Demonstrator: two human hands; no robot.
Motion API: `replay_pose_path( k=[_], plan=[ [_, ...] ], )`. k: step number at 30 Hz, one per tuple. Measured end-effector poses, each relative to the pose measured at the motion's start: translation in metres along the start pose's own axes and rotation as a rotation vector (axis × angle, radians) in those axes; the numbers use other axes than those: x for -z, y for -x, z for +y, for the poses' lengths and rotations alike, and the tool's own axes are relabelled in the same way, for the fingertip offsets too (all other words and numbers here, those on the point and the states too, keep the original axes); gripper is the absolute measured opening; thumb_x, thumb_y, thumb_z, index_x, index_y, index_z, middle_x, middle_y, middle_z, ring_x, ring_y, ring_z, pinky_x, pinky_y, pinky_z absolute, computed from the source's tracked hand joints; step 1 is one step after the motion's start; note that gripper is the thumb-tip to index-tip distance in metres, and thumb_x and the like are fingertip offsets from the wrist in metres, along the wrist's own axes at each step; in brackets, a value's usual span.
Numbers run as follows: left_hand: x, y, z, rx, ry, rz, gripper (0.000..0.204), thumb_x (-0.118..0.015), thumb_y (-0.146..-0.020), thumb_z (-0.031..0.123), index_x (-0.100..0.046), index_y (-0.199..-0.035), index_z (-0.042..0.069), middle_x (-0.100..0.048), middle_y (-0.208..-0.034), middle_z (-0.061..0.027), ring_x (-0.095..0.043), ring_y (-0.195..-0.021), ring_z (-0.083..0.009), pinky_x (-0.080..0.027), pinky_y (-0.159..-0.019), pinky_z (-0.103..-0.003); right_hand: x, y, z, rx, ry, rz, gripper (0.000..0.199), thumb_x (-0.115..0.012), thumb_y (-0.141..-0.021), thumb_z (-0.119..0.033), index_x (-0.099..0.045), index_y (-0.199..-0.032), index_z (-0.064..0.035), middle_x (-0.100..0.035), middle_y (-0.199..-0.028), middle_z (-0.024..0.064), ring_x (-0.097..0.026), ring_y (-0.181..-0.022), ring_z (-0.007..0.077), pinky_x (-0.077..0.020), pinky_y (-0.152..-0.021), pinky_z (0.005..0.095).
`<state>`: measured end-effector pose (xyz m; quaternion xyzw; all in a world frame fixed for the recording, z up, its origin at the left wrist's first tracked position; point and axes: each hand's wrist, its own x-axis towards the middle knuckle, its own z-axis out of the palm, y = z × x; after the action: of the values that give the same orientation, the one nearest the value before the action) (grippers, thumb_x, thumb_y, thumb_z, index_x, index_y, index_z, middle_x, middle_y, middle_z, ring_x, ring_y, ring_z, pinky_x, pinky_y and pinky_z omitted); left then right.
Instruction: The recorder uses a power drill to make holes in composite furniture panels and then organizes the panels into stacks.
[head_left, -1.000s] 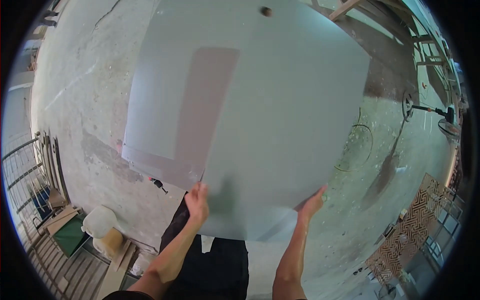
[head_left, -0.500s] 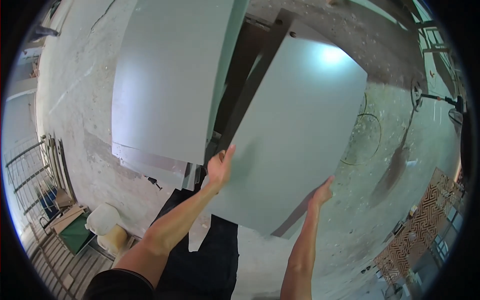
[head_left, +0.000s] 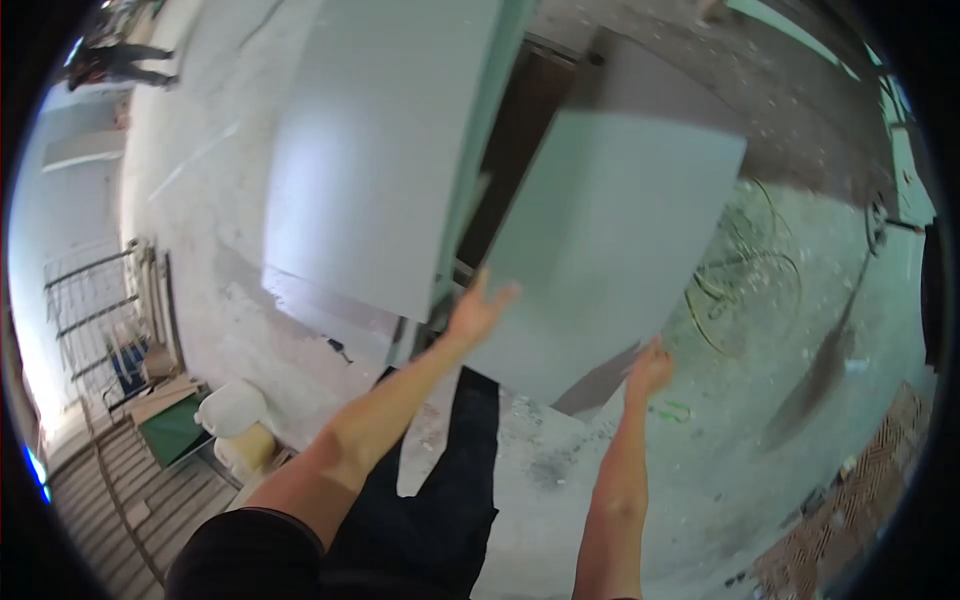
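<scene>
A large flat grey panel point(head_left: 610, 230) lies slanted in front of me, over a darker brownish-grey panel point(head_left: 665, 85) that shows past its far end. At its near left edge is my left hand point(head_left: 478, 312), thumb and a finger spread apart, slightly blurred. My right hand point(head_left: 652, 370) has its fingers curled on the near right edge of the grey panel; the fingertips underneath are hidden. To the left stands a stack of similar pale grey panels point(head_left: 370, 170), apart from the one at my hands. A dark brown surface point(head_left: 520, 130) shows in the gap between.
Yellowish hose or cable point(head_left: 715, 290) lies coiled on the concrete floor to the right. White plastic containers point(head_left: 232, 408), a green box point(head_left: 172, 430) and a metal rack point(head_left: 95, 300) stand at left. A patterned brown panel point(head_left: 850, 500) is at lower right. Another person point(head_left: 125, 62) stands far left.
My view has shifted, moving the scene rightward. My left hand's thumb has spread away from its fingers. The grey panel sits nearer the far end of the darker one, and its bright reflection is gone.
</scene>
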<state>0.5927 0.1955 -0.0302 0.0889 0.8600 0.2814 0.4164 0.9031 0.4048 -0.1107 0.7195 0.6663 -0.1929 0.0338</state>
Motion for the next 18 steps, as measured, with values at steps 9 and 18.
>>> replay_pose_path(
  k=[9, 18],
  plan=[
    [0.042, 0.208, -0.004, -0.209, 0.011, -0.302, 0.027, -0.071, -0.096, 0.031, -0.061, -0.101, 0.007, -0.069, -0.09, -0.0127, -0.07, -0.083, -0.0321, -0.054, -0.073, -0.043, 0.028, 0.11, 0.05, 0.061, -0.292, -0.158, 0.038, -0.059, -0.103, -0.03, -0.071, -0.102, 0.0058, -0.069, -0.099, 0.0225, -0.065, -0.091, 0.0389, -0.0503, -0.082, 0.0467],
    [0.208, 0.196, -0.089, -0.076, -0.225, 0.215, 0.039, -0.061, -0.103, 0.039, -0.052, -0.091, 0.002, -0.062, -0.079, -0.0229, -0.065, -0.079, -0.044, -0.048, -0.066, -0.051, -0.019, 0.163, -0.124, 0.096, -0.796, -0.491, 0.036, -0.06, -0.104, -0.031, -0.067, -0.098, 0.0038, -0.063, -0.08, 0.0069, -0.057, -0.071, 0.0166, -0.0481, -0.066, 0.0339]
  ],
)
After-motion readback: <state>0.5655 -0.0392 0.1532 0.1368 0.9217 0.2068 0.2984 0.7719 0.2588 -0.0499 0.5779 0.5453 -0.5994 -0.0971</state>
